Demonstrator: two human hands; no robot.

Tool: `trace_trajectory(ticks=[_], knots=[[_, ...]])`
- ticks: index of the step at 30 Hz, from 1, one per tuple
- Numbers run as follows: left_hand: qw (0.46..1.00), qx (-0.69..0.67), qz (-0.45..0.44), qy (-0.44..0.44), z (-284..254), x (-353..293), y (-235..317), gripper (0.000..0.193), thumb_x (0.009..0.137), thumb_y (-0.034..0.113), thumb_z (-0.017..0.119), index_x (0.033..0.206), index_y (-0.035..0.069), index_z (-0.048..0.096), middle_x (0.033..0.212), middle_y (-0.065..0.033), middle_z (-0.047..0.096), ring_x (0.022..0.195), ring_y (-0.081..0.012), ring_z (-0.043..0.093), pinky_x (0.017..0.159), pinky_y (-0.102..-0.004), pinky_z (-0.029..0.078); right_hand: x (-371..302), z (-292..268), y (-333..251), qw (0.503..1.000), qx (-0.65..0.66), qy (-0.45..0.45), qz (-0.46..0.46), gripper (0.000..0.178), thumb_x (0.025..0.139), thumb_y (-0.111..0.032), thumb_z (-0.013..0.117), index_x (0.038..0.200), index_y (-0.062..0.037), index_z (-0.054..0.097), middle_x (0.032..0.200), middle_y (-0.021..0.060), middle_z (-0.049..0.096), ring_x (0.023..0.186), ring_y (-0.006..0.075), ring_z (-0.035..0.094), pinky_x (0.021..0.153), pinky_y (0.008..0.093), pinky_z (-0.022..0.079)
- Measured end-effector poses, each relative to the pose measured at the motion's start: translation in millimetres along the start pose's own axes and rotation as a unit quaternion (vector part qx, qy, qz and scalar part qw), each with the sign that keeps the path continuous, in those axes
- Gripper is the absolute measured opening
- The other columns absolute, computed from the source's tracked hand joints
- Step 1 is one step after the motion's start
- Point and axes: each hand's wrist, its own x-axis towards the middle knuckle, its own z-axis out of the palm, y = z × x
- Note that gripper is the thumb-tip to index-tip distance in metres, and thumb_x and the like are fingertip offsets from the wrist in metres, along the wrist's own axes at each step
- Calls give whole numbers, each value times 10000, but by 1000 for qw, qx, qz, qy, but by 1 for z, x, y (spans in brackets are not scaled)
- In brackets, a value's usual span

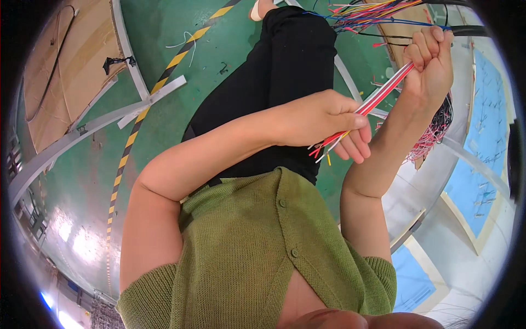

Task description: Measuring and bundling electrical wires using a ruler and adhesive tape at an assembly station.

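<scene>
A thin bundle of red, white and yellow wires (383, 93) runs slantwise between my two hands. My left hand (334, 118) is closed on it near the free ends, thumb over the wires and fingers below. Coloured tips of differing length stick out past that thumb. Higher up and to the right, my right hand (430, 57) makes a fist round the other end of the bundle. Just beyond the right fist lies a thick black cable (470, 31); whether the fist touches it I cannot tell.
Loose multicoloured wires (361, 16) fan out at the top right. A tangle of pink and black wires (433, 134) hangs beside my right forearm. Blue boards (482, 137) stand far right. Cardboard (82, 71) on a metal frame (131, 49) and striped floor tape (159, 85) are left.
</scene>
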Motion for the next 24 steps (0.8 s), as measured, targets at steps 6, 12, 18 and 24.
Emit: trace_trajectory(ticks=[6,12,18,24], knots=[[999,-14,-31,-25,1,-12,-5,327,1044,241,398,1055,-46,554,999,-200,679,946,-268,693,810,-343,568,-3,-1,-2,1000,12,12,-2,279,1039,-248,425,863,-36,473,630,-48,270,514,44,198,418,207,176],[998,-8,-49,-29,-5,-15,-2,293,1022,225,469,1034,-44,586,991,-179,687,916,-259,703,791,-323,567,-3,-3,-4,1000,27,4,9,279,1035,-259,439,868,-38,475,632,-52,275,511,43,200,418,203,178],[995,-1,-100,4,-8,-17,6,267,982,213,558,1031,-40,624,930,-153,700,839,-227,717,741,-284,567,-4,-5,-4,998,57,-9,22,281,1031,-269,448,880,-34,477,635,-52,281,512,40,204,419,200,179],[997,19,-77,3,-12,-19,4,258,980,193,558,1047,-48,622,925,-148,700,837,-217,716,742,-283,558,-4,-6,-4,999,46,-9,14,285,1036,-266,435,883,-29,481,636,-50,279,513,41,205,420,200,176]])
